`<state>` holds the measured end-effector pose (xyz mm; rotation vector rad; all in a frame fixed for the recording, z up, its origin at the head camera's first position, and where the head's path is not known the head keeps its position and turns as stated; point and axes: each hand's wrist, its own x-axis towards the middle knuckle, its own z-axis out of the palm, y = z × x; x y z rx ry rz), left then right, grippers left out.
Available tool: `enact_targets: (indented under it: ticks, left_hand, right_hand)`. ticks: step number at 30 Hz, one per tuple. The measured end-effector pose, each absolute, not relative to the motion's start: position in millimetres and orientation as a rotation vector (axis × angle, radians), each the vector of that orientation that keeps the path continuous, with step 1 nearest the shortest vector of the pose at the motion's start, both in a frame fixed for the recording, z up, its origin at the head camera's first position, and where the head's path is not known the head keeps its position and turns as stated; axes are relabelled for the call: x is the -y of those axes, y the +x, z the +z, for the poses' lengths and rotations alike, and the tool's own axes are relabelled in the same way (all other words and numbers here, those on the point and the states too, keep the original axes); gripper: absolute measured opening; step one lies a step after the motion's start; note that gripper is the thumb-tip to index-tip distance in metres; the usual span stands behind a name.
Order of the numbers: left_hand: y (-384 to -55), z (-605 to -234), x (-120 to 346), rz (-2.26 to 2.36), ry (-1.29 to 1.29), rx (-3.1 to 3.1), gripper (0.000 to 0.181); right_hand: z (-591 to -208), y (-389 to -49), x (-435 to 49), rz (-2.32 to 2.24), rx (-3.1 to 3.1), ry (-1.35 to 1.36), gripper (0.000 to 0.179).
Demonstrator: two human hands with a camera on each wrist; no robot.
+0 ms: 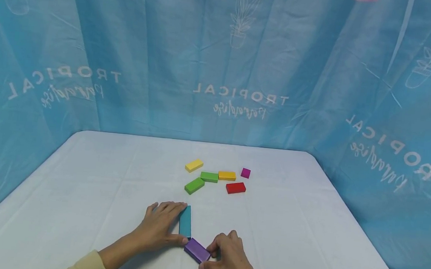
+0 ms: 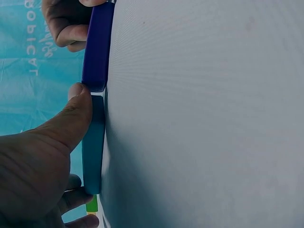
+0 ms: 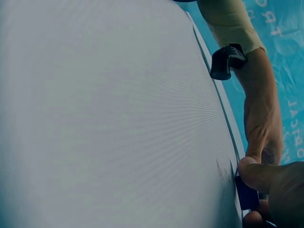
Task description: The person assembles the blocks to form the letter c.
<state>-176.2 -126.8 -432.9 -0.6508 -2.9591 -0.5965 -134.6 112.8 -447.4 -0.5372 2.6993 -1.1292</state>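
A teal block (image 1: 185, 222) lies lengthwise on the white table, its near end meeting a purple block (image 1: 197, 251) set at an angle. My left hand (image 1: 162, 226) spans the teal block, fingertips at its far end and thumb by the joint, touching the purple block's corner. In the left wrist view, the thumb (image 2: 78, 102) covers part of the seam between the teal block (image 2: 93, 147) and the purple block (image 2: 99, 47). My right hand (image 1: 230, 257) pinches the purple block's right end between thumb and fingers. The right wrist view shows only part of the purple block (image 3: 246, 194).
Farther back lie a yellow block (image 1: 194, 165), a green block (image 1: 209, 177), another green block (image 1: 194, 185), an orange-yellow block (image 1: 227, 176), a red block (image 1: 235, 188) and a small magenta block (image 1: 245, 173). A blue curtain (image 1: 221, 66) hangs around the white table (image 1: 79, 191).
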Motion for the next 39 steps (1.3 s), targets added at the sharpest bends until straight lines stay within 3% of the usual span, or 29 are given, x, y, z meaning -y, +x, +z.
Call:
enact_targets:
  ticks: [16,27,39]
  left_hand:
    - [-175.3,-434.0,126.9,-0.596,-0.643,2.971,0.093]
    - [-173.4,-429.7,128.5,-0.677,-0.705,2.842,0.055]
    - [-175.5,-430.1,127.7,-0.624,-0.703,2.848,0.043]
  right_hand:
    - [-446.3,-133.6,-112.3,-1.135,-2.672,-0.507,0.036]
    - [-446.8,-134.6,-112.5,-1.128,-2.658,-0.486,0.036]
    - [-447.9,-133.6,-113.8,-1.136,-2.660,-0.496,0.037]
